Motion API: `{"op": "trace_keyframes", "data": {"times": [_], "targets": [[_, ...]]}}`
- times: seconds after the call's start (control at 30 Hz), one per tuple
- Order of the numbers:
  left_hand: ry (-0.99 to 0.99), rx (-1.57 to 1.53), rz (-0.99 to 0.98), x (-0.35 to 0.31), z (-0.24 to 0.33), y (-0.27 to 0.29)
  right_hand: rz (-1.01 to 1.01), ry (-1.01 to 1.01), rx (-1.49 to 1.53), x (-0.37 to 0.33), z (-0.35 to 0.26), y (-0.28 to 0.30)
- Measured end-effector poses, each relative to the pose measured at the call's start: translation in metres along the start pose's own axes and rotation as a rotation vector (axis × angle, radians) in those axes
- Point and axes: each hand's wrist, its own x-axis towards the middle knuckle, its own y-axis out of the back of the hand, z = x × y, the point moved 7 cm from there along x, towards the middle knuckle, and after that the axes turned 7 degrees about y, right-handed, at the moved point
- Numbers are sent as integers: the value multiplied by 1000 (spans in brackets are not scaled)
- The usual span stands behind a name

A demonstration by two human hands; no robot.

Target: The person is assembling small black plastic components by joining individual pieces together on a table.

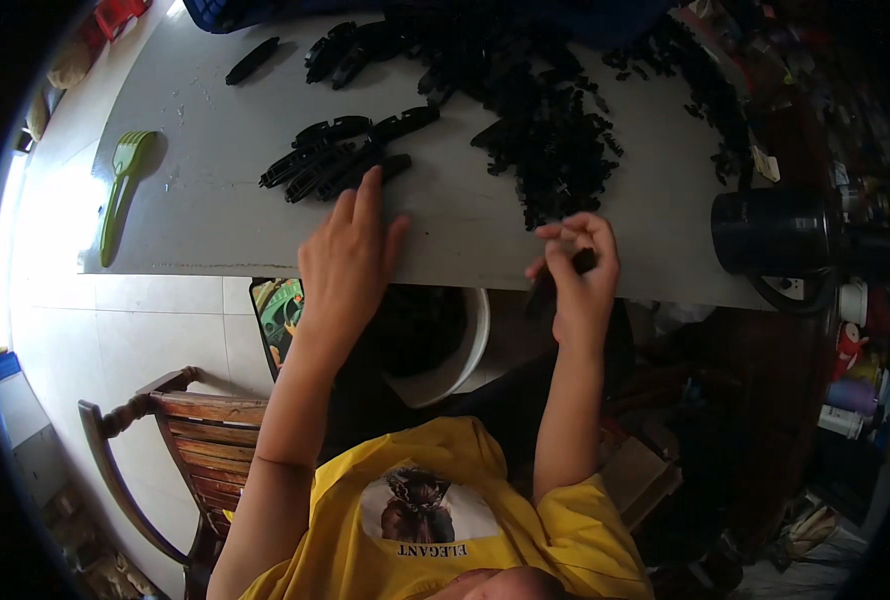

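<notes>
My left hand (343, 255) reaches over the table's near edge with its fingers stretched out, holding nothing that I can see. Its fingertips are beside a cluster of long, curved black plastic parts (310, 172) on the tabletop. My right hand (587, 280) is closed at the near edge, thumb and fingers bent round a dark, elongated black piece (539, 297); the fingers partly hide it. Just beyond that hand spreads a heap of small black plastic pieces (555, 150).
The grey table (445, 235) carries a green fork-shaped tool (117, 195) at left and a black cylindrical vessel (770, 232) at right. A blue basket (225, 14) stands at the far edge. A white bucket (481, 335) sits below the near edge, a wooden chair (210, 440) at lower left.
</notes>
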Motion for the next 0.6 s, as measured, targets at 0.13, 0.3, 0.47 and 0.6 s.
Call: {"op": "trace_keyframes", "data": {"times": [0.13,0.3,0.47,0.6], "targets": [[84,104,27,-1,-7,4,-44,482,-1008,15,-19,-11],[113,126,24,-6,-14,9,-94,453,-1079,18,-10,-5],[90,-250,60,-15,-18,17,-125,306,-958,15,-4,4],[8,-554,-25,-23,-14,4,-128,-47,-424,5,8,8]]}}
